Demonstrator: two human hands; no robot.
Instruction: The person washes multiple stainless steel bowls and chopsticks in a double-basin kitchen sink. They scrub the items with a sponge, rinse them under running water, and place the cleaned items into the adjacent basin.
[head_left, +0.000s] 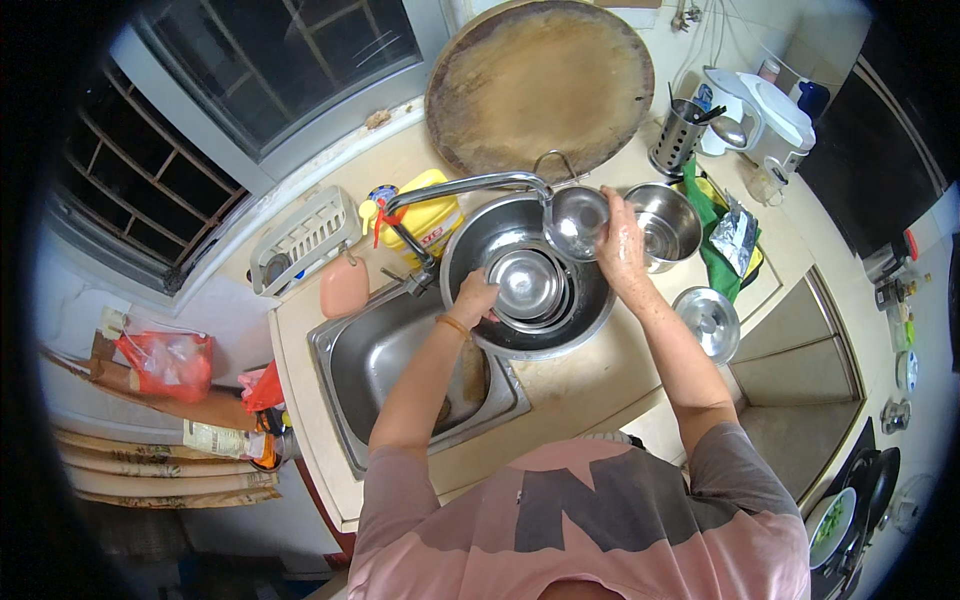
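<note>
A large steel basin (457, 300) stands on the counter beside the sink and holds several nested steel bowls (529, 285). My left hand (475, 298) grips the rim of these bowls on their left side. Above the basin's right edge, my wet right hand (622, 236) holds a small steel bowl (576, 223), fingers around its right rim. The end of the chrome faucet (480, 181) reaches to that bowl. Just right of my right hand is a deep steel pot (664, 225). A shallow steel bowl (706, 325) sits on the counter by my right forearm.
The steel sink (390, 345) lies to the left, partly behind my left arm. A round wooden board (544, 82) leans at the back. A yellow container (424, 217) and a plastic rack (307, 240) stand behind the faucet. A perforated utensil holder (677, 139) stands back right.
</note>
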